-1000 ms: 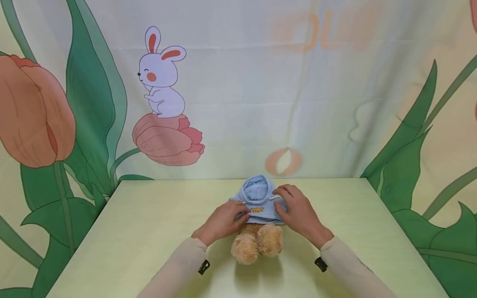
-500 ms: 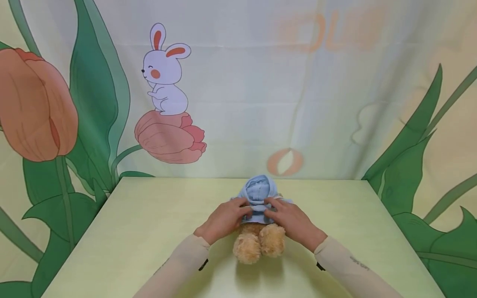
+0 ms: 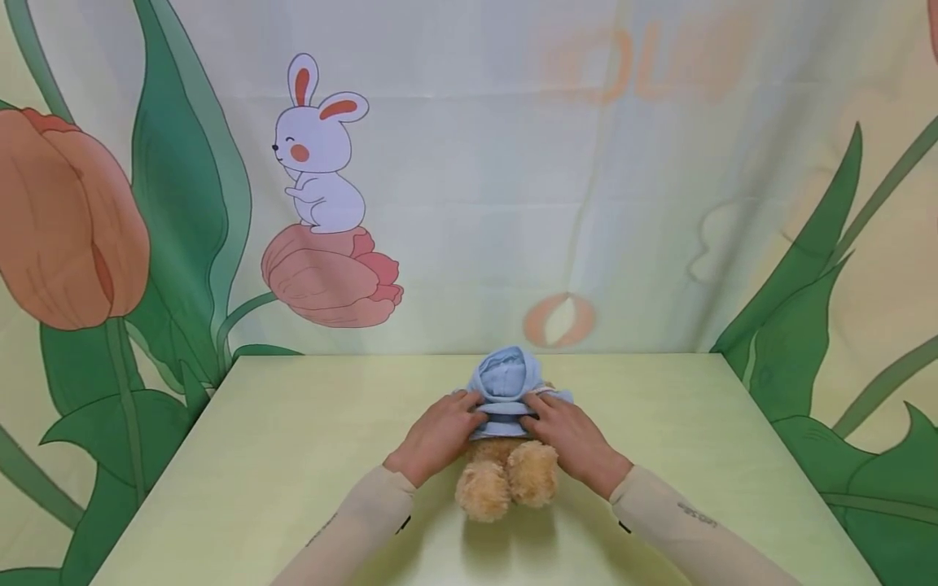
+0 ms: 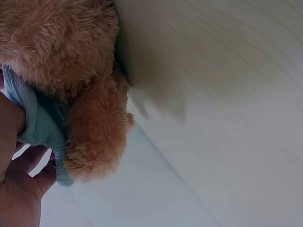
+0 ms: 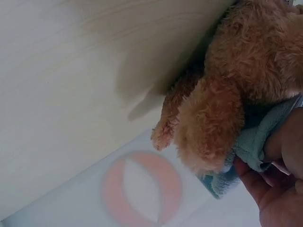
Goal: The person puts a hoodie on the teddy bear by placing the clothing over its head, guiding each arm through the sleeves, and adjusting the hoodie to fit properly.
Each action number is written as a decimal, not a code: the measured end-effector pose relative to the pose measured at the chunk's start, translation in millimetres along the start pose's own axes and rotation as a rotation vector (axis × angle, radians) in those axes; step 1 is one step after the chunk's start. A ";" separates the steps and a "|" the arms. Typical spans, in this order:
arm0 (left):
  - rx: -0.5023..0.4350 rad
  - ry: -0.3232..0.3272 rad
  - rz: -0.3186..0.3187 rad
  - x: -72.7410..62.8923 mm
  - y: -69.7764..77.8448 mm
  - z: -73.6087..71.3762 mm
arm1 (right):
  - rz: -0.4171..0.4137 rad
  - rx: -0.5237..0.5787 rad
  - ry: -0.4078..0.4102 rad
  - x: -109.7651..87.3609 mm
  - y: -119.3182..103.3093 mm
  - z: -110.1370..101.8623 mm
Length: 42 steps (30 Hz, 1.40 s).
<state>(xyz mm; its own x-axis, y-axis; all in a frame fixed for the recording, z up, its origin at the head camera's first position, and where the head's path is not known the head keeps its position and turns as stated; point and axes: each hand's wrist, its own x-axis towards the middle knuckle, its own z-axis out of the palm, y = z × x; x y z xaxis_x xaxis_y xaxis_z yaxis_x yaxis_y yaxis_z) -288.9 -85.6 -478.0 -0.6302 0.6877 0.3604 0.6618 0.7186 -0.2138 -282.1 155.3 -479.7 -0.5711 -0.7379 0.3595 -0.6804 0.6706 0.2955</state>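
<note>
A light blue doll-sized hoodie [image 3: 506, 378] lies over a fluffy tan stuffed animal [image 3: 487, 491], whose two feet point toward me. Its head is not visible; blue cloth fills the hood opening. My left hand [image 3: 438, 435] pinches the hoodie's left side, thumb below the fingers. On the other side, my right hand [image 3: 582, 439] grips the cloth the same way. Between them the front bunches into folds. In the left wrist view, the hoodie's edge [image 4: 45, 125] sits bunched beside a furry limb [image 4: 97, 130]. The right wrist view shows cloth [image 5: 251, 142] between thumb and fingers.
The toy lies on a pale yellow-green table [image 3: 293, 456], near its back edge. Behind the table hangs a printed curtain [image 3: 454, 163] with a rabbit and tulips.
My right hand has come inward from the hoodie's right edge and taken hold of its front. The cloth has bunched up, and the small printed figure on the chest is now hidden.
</note>
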 end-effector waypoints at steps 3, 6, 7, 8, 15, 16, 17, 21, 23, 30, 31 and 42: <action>0.001 -0.018 -0.018 -0.6 0.4 0.3 | 0.021 0.009 -0.008 1.9 -0.7 0.8; -0.038 -0.044 -0.035 -1.1 -0.4 -1.1 | 0.037 0.005 -0.008 4.2 -0.7 1.0; -0.058 -0.050 -0.041 -1.1 -0.9 -2.1 | 0.042 0.001 -0.008 5.1 -0.6 1.1; -0.075 -0.056 -0.048 -1.1 -1.6 -3.3 | 0.045 -0.006 -0.008 5.9 -0.4 1.0; -0.172 -0.041 -0.080 2.6 -8.9 -14.2 | 0.080 0.027 -0.023 11.3 2.7 -8.2; -0.186 -0.040 -0.079 3.4 -10.0 -15.6 | 0.090 0.043 -0.037 12.3 3.6 -10.5; -0.197 -0.040 -0.077 4.3 -11.0 -16.6 | 0.098 0.060 -0.048 13.3 4.9 -12.5; -0.214 -0.054 -0.078 8.5 -15.0 -19.8 | 0.126 0.123 -0.112 17.8 10.6 -20.4; -0.204 -0.053 -0.081 11.1 -17.1 -21.0 | 0.136 0.145 -0.131 20.6 13.7 -23.6; -0.163 0.001 -0.082 23.1 -24.7 -28.3 | 0.160 0.157 -0.116 31.0 22.5 -35.8; -0.155 0.012 -0.083 25.0 -26.1 -29.5 | 0.161 0.153 -0.105 32.2 23.7 -37.7; -0.072 0.077 -0.046 44.4 -39.4 -45.2 | 0.095 0.101 -0.016 44.8 49.8 -59.4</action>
<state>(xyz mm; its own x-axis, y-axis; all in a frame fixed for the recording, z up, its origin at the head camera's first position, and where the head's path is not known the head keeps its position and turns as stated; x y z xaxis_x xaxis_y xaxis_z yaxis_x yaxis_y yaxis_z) -324.6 -88.0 -412.5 -0.6290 0.6423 0.4380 0.6621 0.7378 -0.1311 -314.3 160.0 -396.3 -0.6419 -0.6730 0.3674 -0.6650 0.7272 0.1702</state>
